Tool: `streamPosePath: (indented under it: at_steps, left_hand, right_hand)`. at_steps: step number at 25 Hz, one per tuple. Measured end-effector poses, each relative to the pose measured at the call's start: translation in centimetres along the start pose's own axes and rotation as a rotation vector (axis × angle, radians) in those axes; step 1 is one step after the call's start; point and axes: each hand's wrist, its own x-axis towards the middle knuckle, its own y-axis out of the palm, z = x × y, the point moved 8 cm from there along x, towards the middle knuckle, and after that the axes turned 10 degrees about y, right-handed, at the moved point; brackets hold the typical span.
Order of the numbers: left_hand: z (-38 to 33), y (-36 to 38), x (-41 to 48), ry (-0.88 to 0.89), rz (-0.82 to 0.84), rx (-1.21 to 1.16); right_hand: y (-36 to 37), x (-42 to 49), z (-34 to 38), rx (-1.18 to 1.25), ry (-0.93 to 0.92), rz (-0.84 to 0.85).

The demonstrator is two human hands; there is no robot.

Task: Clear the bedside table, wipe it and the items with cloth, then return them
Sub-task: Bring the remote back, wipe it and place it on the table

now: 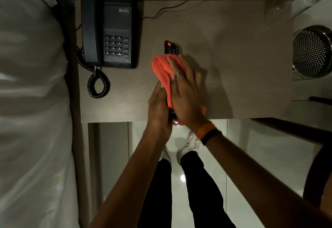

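Head view: a slim black plastic remote (171,48) pokes out of a soft, ribbed orange cloth (161,69) above the pale wood-grain counter (224,56). The left hand (159,105) grips the remote's near end, while the right hand (186,94) lays straight fingers (179,71) flat on the cloth. A dark corded telephone (109,28) sits on the counter beside a white bed (30,83), over glossy floor tiles (251,155).
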Motion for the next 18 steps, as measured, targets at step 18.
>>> streamPosePath:
  at_steps: [18]
  left_hand:
    - [-1.0,-0.3,0.9,-0.034,-0.103,-0.125]
  right_hand:
    - [-2.4,-4.4,-0.4,0.249,-0.004,0.075]
